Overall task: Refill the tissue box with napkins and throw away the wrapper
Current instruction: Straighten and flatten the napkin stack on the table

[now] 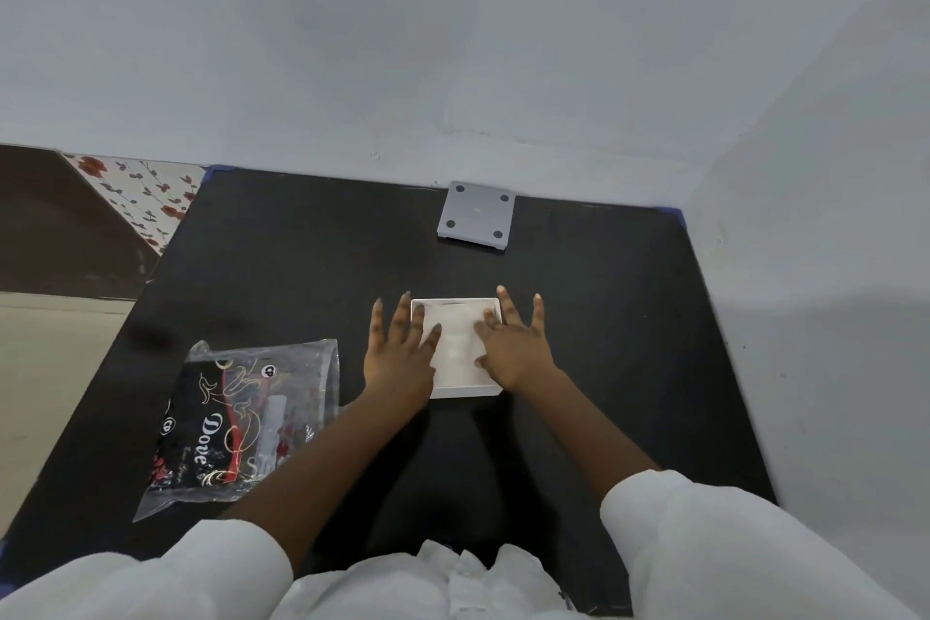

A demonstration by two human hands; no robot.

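A white square tissue box (455, 307) lies open in the middle of the black table, with white napkins (457, 347) filling it. My left hand (400, 352) rests flat on the box's left side, fingers spread, thumb over the napkins. On the right side my right hand (513, 350) presses flat too, its fingers spread over the napkins and the rim. Neither hand grips anything. The empty clear plastic wrapper (241, 423), printed black, red and gold, lies flat on the table to the left of my left forearm.
The grey square lid or base of the box (477, 215), with round pads at its corners, lies upturned at the table's far edge by the wall. Grey walls close the back and right. The black table (282, 267) ends at the left above a beige floor.
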